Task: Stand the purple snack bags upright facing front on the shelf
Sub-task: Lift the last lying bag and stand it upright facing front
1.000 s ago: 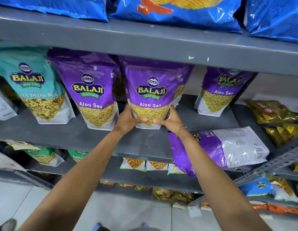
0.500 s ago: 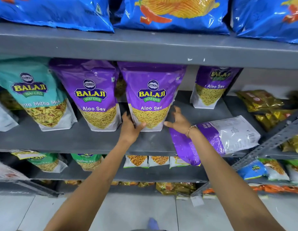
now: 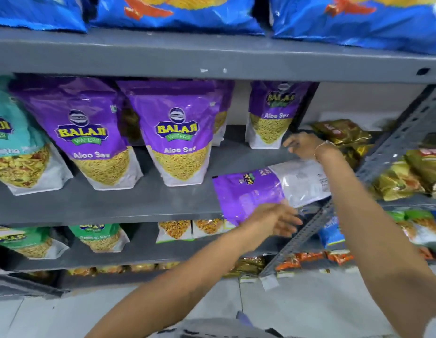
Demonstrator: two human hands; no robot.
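Two purple Aloo Sev bags stand upright facing front on the grey shelf (image 3: 139,203): the left one (image 3: 90,132) and the middle one (image 3: 180,132). A third purple bag (image 3: 273,115) stands further back on the right. A fourth purple bag (image 3: 251,189) lies flat on its face, back side up, overhanging the shelf's front edge. My left hand (image 3: 273,220) is at that bag's near edge with its fingers spread. My right hand (image 3: 304,145) is at the bag's far edge, blurred, so its grip is unclear.
A teal snack bag (image 3: 14,147) stands at the left end. Gold packets (image 3: 343,132) lie on the right, beside a slotted metal upright (image 3: 394,147). Blue chip bags (image 3: 175,11) fill the shelf above, and green bags (image 3: 97,237) the shelf below.
Both hands let go of the middle standing purple bag and moved right to the purple bag lying flat. My view has shifted to the right.
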